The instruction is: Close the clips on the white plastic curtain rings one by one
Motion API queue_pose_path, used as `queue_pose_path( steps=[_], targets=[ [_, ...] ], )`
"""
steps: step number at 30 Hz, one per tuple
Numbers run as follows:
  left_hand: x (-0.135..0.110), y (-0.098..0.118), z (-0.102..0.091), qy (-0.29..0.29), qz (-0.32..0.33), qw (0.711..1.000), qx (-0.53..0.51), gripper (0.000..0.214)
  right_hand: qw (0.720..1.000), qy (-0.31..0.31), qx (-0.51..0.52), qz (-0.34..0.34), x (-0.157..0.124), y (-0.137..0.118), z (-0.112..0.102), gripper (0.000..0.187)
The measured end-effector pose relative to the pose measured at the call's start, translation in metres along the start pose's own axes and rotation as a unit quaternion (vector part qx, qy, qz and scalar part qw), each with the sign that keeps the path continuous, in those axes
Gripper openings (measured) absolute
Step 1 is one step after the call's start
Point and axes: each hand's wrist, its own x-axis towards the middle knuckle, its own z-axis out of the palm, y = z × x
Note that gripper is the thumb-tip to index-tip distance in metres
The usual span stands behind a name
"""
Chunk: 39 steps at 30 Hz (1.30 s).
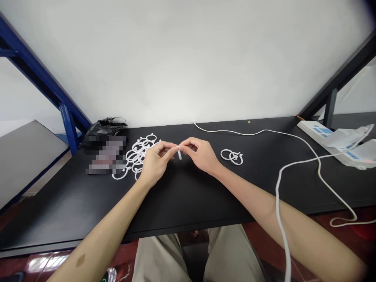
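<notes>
Both of my hands meet above the middle of the black table (188,196). My left hand (155,160) and my right hand (199,154) pinch a small white plastic piece (179,153) between their fingertips. Just behind my left hand lies a heap of white plastic rings (138,154). Right of my right hand rests a separate pair of joined white rings (232,156).
A white cable (293,137) runs across the table's right side and down off the front edge. White boxes (337,143) sit at the far right. A black bag (104,127) and a blurred flat object (105,156) lie at the left. Blue frame posts (67,125) stand left.
</notes>
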Motion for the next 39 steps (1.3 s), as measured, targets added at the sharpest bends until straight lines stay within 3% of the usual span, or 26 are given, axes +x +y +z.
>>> queue_pose_path(
  steps=[5,7,9,12,14,17,21,24,26,28,30,32,39],
  targets=[
    [-0.001,0.006,0.002,-0.014,0.024,0.999,0.027,0.023,1.0,-0.019,-0.018,0.002,0.003,-0.002,-0.003,0.023],
    [-0.001,0.01,0.0,-0.006,0.025,0.997,0.071,0.022,0.993,-0.029,-0.106,-0.034,0.007,-0.002,-0.012,0.022],
    [0.0,0.013,-0.004,0.039,0.046,0.991,0.123,0.017,0.97,-0.016,-0.237,-0.06,0.012,-0.001,-0.026,0.022],
    [0.006,0.014,-0.017,0.159,0.086,0.96,0.216,0.01,0.907,0.031,-0.42,0.016,0.018,0.003,-0.053,0.022],
    [0.012,0.009,-0.029,0.221,0.086,0.93,0.282,0.01,0.873,0.018,-0.482,0.073,0.02,0.006,-0.068,0.018],
    [0.02,-0.007,-0.048,0.217,0.068,0.91,0.347,0.017,0.852,-0.055,-0.502,0.138,0.02,0.013,-0.079,0.016],
    [0.023,-0.017,-0.054,0.198,0.067,0.904,0.372,0.023,0.872,-0.091,-0.465,0.122,0.021,0.022,-0.074,0.006],
    [0.017,-0.009,-0.042,0.192,0.127,0.903,0.363,0.023,0.919,-0.086,-0.378,0.072,0.021,0.023,-0.061,0.011],
    [0.012,0.0,-0.031,0.148,0.141,0.926,0.318,0.021,0.955,-0.089,-0.283,0.022,0.019,0.02,-0.049,0.01],
    [0.006,0.007,-0.019,0.069,0.092,0.966,0.23,0.023,0.977,-0.084,-0.196,-0.017,0.016,0.016,-0.036,0.01],
    [0.003,0.01,-0.01,-0.008,0.025,0.992,0.127,0.029,0.987,-0.074,-0.14,-0.033,0.012,0.012,-0.023,0.01],
    [0.001,0.01,-0.004,-0.049,-0.017,0.998,0.046,0.033,0.991,-0.065,-0.113,-0.037,0.008,0.009,-0.014,0.01],
    [0.002,0.005,-0.002,-0.06,-0.049,0.996,-0.051,0.032,0.995,-0.056,-0.084,-0.016,0.002,0.007,-0.009,0.013]
  ],
)
